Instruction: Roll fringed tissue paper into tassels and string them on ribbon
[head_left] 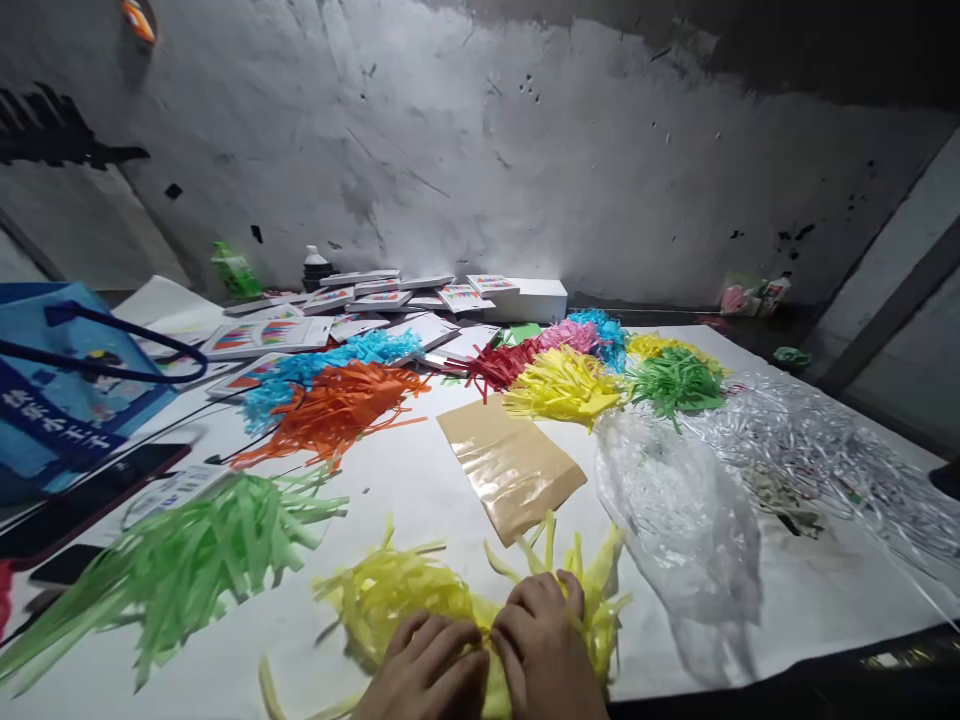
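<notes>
At the near edge of the white-covered table, my left hand (435,665) and my right hand (546,645) are side by side. Their fingers are curled and closed on the middle of a yellow tissue-paper tassel (409,600). Its fringed strips spread out on both sides of my hands. The pinched part is hidden under my fingers. Left of my hands lies a light green tassel (217,550) with long loose strips. A brown, shiny flat packet (510,460) lies just beyond the yellow strips.
Orange (337,405), blue (345,360), dark red (510,362) and other fringed bunches lie further back. Flat printed boxes (382,300) are heaped by the wall. Crumpled clear plastic (679,530) and tangled silvery strands (810,440) cover the right. A blue bag (67,390) and phone (90,500) are left.
</notes>
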